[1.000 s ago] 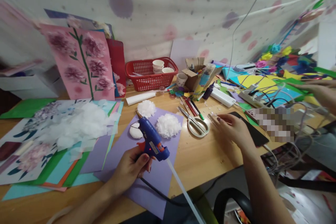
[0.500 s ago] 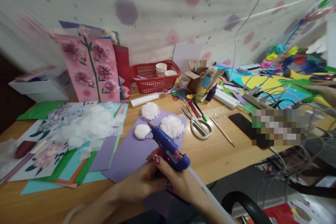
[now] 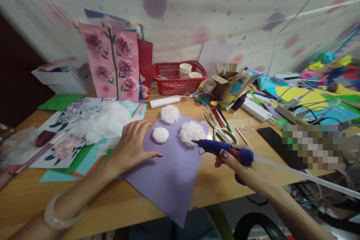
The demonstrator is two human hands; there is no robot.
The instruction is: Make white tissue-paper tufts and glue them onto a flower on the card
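Note:
My right hand [image 3: 239,165] grips a blue hot glue gun [image 3: 219,147], its nozzle pointing left beside a fluffy white paper flower [image 3: 192,133]. A pale glue stick [image 3: 303,174] runs out of the gun's back end. My left hand [image 3: 135,142] is open with nothing in it, over the left edge of a purple sheet of paper [image 3: 165,172]. Near its fingers, on the sheet, lies a smooth white round pad [image 3: 160,135]. A second fluffy white flower [image 3: 170,114] sits at the sheet's far corner.
White tissue [image 3: 104,120] and coloured sheets lie at left. Behind are a red basket [image 3: 177,78] with paper cups and a pink flower picture [image 3: 111,63]. Scissors [image 3: 222,131], markers [image 3: 221,116], a phone [image 3: 278,146] and a cabled power strip [image 3: 289,113] lie to the right.
My hands have parted: the left moved left and opened, while the right swung the glue gun to the right, away from the white pad. The view has shifted too.

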